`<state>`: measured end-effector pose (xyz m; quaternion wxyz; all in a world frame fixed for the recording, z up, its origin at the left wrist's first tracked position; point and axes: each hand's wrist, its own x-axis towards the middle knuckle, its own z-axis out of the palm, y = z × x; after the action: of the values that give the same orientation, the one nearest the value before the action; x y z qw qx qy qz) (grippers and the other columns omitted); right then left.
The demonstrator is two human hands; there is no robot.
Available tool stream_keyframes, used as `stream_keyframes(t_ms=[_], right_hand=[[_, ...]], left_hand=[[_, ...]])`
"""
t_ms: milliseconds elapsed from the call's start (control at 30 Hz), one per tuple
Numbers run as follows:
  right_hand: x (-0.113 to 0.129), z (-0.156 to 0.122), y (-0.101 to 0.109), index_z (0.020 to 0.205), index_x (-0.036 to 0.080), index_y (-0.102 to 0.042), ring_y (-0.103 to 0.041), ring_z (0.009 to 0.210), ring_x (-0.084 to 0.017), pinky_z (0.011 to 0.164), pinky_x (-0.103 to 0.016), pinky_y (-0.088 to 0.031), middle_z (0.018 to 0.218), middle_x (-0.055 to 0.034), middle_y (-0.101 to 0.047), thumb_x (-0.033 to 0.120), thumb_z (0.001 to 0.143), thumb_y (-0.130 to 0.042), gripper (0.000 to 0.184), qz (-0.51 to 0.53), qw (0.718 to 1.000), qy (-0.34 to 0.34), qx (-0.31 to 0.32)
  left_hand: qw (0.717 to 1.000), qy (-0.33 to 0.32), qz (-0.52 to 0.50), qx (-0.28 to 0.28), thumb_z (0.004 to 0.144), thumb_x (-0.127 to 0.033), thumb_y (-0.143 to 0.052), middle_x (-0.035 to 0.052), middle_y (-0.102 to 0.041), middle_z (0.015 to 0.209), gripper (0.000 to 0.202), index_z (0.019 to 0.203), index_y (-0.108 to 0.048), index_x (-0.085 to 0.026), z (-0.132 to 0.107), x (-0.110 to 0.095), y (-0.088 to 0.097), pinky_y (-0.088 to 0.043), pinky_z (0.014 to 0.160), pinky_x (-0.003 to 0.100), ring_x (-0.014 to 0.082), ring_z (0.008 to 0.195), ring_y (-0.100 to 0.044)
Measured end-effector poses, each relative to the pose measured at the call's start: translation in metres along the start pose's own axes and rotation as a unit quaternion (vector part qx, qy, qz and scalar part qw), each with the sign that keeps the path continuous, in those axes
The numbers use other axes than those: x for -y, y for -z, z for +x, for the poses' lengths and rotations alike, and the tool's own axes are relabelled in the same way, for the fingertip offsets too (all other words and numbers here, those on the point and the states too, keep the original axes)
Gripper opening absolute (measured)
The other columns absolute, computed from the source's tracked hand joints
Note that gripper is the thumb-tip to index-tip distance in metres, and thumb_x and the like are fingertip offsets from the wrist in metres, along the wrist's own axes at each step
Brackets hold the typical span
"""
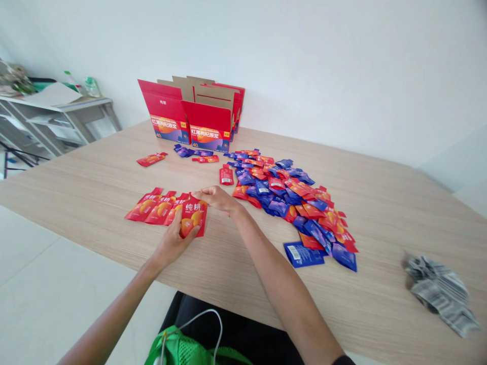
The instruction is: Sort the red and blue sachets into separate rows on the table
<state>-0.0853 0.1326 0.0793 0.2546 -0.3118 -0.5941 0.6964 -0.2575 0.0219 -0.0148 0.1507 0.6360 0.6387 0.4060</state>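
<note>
Pale wall point(342, 61) rises behind a wood-grain table point(224, 268), and close to the table's near edge, left of its middle, is a red pouch point(196, 218). The left hand point(175, 241) holds it by its lower part, thumb across the front; the right hand point(217, 197) has its fingers drawn together at the top edge. Three overlapping red pouches point(160, 210) lie in a row just to its left.

Toward the far edge, a barcoded pouch point(225, 175), another loose red pouch point(151, 159) and a few blue pouches point(192, 151) lie between the hands and the open cartons point(209, 126). A mixed heap point(274, 190) spreads from the cartons toward the near edge, crowding the space right of the right hand. Crumpled striped cloth point(437, 289) lies well apart, near the right end. Past the far left corner stands a cluttered desk point(79, 106); below the near edge, something green point(186, 350) shows with a white cable point(209, 311).
</note>
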Motion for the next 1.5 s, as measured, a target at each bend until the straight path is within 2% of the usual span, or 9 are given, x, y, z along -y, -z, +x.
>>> stream_keyframes(t_ms=[133, 267, 433, 633, 833, 1033, 1200, 1367, 1500], right_hand=[[0.003, -0.002, 0.001, 0.071, 0.018, -0.065, -0.053, 0.06, -0.009, 0.055, -0.02, -0.039, 0.064, 0.0035, -0.063, 0.06, 0.078, -0.084, 0.047, -0.018, 1.0, 0.01, -0.001], [0.003, -0.005, 0.006, 0.08, 0.018, -0.065, -0.04, 0.053, -0.006, 0.049, -0.02, -0.032, 0.066, 0.0059, -0.058, 0.059, 0.079, -0.083, 0.045, -0.04, 0.999, 0.018, 0.003], [0.002, -0.004, 0.011, 0.086, 0.019, -0.066, -0.041, 0.05, -0.006, 0.045, -0.019, -0.034, 0.064, 0.0072, -0.054, 0.058, 0.083, -0.081, 0.042, -0.059, 0.998, 0.002, 0.006], [-0.007, 0.002, 0.013, 0.082, 0.016, -0.066, -0.035, 0.043, -0.005, 0.04, -0.017, -0.031, 0.053, 0.0094, -0.048, 0.053, 0.086, -0.081, 0.04, -0.08, 0.995, -0.017, -0.061], [-0.014, 0.005, 0.013, 0.087, 0.014, -0.071, -0.032, 0.042, -0.004, 0.039, -0.018, -0.028, 0.05, 0.0085, -0.049, 0.053, 0.085, -0.083, 0.041, -0.078, 0.989, -0.081, -0.098], [-0.03, 0.014, 0.019, 0.098, 0.016, -0.073, -0.047, 0.049, -0.006, 0.046, -0.018, -0.036, 0.065, 0.0049, -0.064, 0.045, 0.087, -0.084, 0.032, -0.153, 0.975, -0.046, -0.153], [-0.043, 0.022, 0.024, 0.101, 0.02, -0.075, -0.07, 0.081, -0.015, 0.074, -0.023, -0.05, 0.088, -0.0017, -0.076, 0.033, 0.092, -0.078, 0.016, -0.316, 0.929, -0.01, -0.193], [-0.048, 0.019, 0.018, 0.108, 0.025, -0.074, -0.071, 0.095, -0.02, 0.083, -0.03, -0.053, 0.102, -0.0046, -0.076, 0.031, 0.099, -0.067, 0.013, -0.457, 0.861, -0.002, -0.222], [-0.049, 0.015, 0.013, 0.118, 0.026, -0.071, -0.068, 0.1, -0.019, 0.084, -0.029, -0.053, 0.125, -0.006, -0.066, 0.03, 0.1, -0.065, 0.019, -0.515, 0.828, 0.07, -0.208]], left_hand=[[1.0, 0.003, -0.022, 0.02, 0.091, -0.065, -0.06, 0.0147, -0.07, 0.128, 0.069, 0.14, -0.053, -0.018, 0.002, -0.007, 0.004, -0.056, 0.103, 0.05, 0.0334, 0.116, -0.069], [0.999, 0.013, -0.03, 0.028, 0.09, -0.067, -0.06, 0.0152, -0.069, 0.127, 0.07, 0.138, -0.053, -0.016, 0.003, -0.01, 0.006, -0.056, 0.102, 0.05, 0.0341, 0.116, -0.069], [0.999, 0.006, -0.038, 0.036, 0.09, -0.064, -0.06, 0.0149, -0.068, 0.13, 0.068, 0.139, -0.052, -0.017, 0.004, -0.01, 0.006, -0.055, 0.105, 0.049, 0.0338, 0.119, -0.067], [0.998, 0.007, -0.051, 0.037, 0.086, -0.062, -0.065, 0.0152, -0.065, 0.137, 0.083, 0.152, -0.043, -0.016, 0.005, -0.007, 0.003, -0.052, 0.11, 0.052, 0.035, 0.128, -0.064], [0.999, -0.003, -0.029, 0.031, 0.086, -0.057, -0.066, 0.015, -0.058, 0.15, 0.082, 0.155, -0.043, -0.02, 0.006, 0.0, -0.003, -0.05, 0.113, 0.053, 0.035, 0.135, -0.06], [0.995, -0.078, 0.068, -0.016, 0.094, -0.047, -0.06, 0.0195, -0.055, 0.147, 0.077, 0.161, -0.036, -0.017, -0.005, -0.005, -0.004, -0.049, 0.112, 0.056, 0.0363, 0.134, -0.057], [0.978, -0.147, 0.148, -0.018, 0.098, -0.042, -0.057, 0.0186, -0.056, 0.136, 0.055, 0.148, -0.056, -0.018, -0.015, -0.019, -0.001, -0.05, 0.107, 0.058, 0.0363, 0.123, -0.057], [0.955, -0.175, 0.239, 0.014, 0.1, -0.038, -0.056, 0.0155, -0.062, 0.141, 0.036, 0.131, -0.072, -0.026, -0.019, -0.03, 0.002, -0.045, 0.105, 0.06, 0.039, 0.126, -0.053], [0.949, -0.171, 0.266, 0.01, 0.1, -0.037, -0.057, 0.0142, -0.069, 0.137, 0.034, 0.128, -0.073, -0.027, -0.02, -0.034, 0.003, -0.038, 0.109, 0.06, 0.0397, 0.132, -0.053]])
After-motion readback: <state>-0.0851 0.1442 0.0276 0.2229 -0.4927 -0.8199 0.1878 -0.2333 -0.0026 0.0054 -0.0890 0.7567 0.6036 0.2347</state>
